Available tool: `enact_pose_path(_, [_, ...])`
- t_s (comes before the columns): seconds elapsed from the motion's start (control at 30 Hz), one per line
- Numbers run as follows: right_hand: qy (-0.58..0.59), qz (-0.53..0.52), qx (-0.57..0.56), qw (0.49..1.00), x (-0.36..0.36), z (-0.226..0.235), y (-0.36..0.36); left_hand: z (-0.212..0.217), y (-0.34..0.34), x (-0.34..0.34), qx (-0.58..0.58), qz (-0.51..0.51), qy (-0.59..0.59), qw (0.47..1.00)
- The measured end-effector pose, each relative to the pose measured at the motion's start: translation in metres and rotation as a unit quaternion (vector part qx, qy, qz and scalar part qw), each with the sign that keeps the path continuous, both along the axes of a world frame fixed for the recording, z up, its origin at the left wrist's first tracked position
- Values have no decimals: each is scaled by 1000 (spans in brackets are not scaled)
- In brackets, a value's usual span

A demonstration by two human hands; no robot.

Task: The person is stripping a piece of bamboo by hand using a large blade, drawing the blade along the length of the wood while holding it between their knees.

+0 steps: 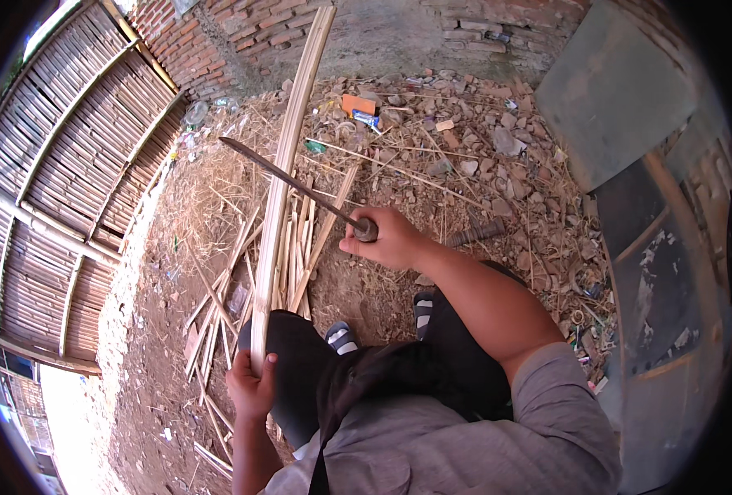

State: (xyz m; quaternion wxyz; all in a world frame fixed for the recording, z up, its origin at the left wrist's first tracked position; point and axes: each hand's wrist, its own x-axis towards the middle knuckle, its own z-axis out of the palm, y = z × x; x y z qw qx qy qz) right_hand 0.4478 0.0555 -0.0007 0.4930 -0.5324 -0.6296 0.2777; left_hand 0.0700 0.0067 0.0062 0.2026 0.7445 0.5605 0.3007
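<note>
Left hand (250,384): fingers wrapped around the lower end of a long, flat, pale wooden strip (285,169). Right hand (391,239): fingers closed on the wooden handle of a long, dark-bladed metal knife (321,200). The blade crosses the strip's line; contact cannot be confirmed. The strip slants beside the left knee, above a pile of thin pale sticks (293,260). Expect it light, springy, splintery along its edges; grip the lower end, away from the blade. Swing room appears over the rubble-strewn ground (490,157).
</note>
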Motion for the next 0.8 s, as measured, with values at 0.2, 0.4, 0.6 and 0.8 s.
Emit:
enact_pose_path(0.2, [63, -22, 98, 993, -27, 9, -9, 1, -14, 22, 27, -26, 56, 998])
enact_pose_path(0.4, [-22, -45, 47, 998, -1, 16, -28, 11, -29, 3, 13, -106, 120, 987])
enact_pose_path(0.6, [-182, 25, -42, 982, 3, 24, -42, 3, -51, -25, 13, -116, 158, 980])
enact_pose_path(0.8, [-336, 100, -91, 932, -3, 9, -35, -13, -69, -55, -79, -104, 90, 987])
